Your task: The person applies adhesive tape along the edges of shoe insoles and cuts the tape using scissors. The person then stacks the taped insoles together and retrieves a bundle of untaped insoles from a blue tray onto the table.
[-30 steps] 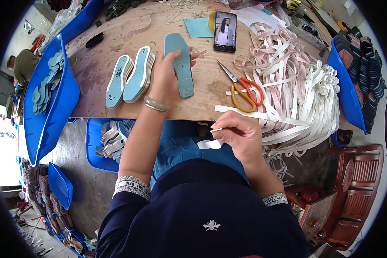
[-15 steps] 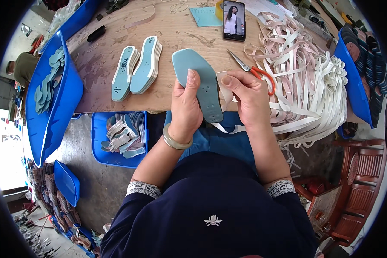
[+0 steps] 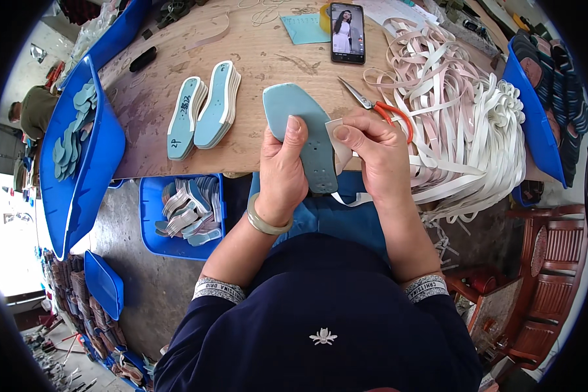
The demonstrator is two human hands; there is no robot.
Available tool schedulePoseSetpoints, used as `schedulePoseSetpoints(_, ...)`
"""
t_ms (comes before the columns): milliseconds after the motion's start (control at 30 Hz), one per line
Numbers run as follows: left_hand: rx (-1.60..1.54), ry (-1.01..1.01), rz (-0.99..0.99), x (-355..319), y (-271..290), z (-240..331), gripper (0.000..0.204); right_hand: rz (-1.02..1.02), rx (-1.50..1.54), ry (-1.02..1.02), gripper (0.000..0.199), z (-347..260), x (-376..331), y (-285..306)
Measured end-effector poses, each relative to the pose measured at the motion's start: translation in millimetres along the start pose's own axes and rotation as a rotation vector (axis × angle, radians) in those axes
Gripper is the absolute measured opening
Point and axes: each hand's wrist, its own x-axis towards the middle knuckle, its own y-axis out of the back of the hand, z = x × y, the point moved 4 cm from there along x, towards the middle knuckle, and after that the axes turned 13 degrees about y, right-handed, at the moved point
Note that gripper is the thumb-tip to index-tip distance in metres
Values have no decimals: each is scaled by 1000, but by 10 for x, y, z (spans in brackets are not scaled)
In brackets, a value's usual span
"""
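A light blue insole with small holes toward its narrower end is gripped in my left hand, thumb on its face. Between the thumb and fingers of my right hand is a pale fabric strip, its end at the insole's right edge. Whether the strip is stuck to the insole there I cannot tell. A white length of strip shows below the insole and leads right under my wrist. Left of my hands, two stacks of white-edged blue insoles lie side by side on the wooden table.
Orange-handled scissors lie beyond my right hand, beside a big heap of white and pinkish strips. A phone stands at the back. Blue bins of insole pieces sit left and below the table edge; another blue bin is right.
My right hand has brought the strip's end closer against the insole's right edge. The insole stays in my left hand, and the whole view has shifted slightly.
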Motion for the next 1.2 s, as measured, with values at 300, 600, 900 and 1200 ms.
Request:
schedulePoseSetpoints(300,203,-174,-341,-17,19,64,23,-12,369,-150,4,-24,-73,-10)
schedulePoseSetpoints(600,582,-158,-350,-201,-169,199,36,-310,-414,390,3,-386,-67,-16)
schedulePoseSetpoints(900,172,-108,-120,-109,-297,129,55,-2,-41,27,11,-25,-97,-258)
schedulePoseSetpoints(1200,31,-111,-55,-75,-167,267,60,-2,-96,22,19,98,-184,-213)
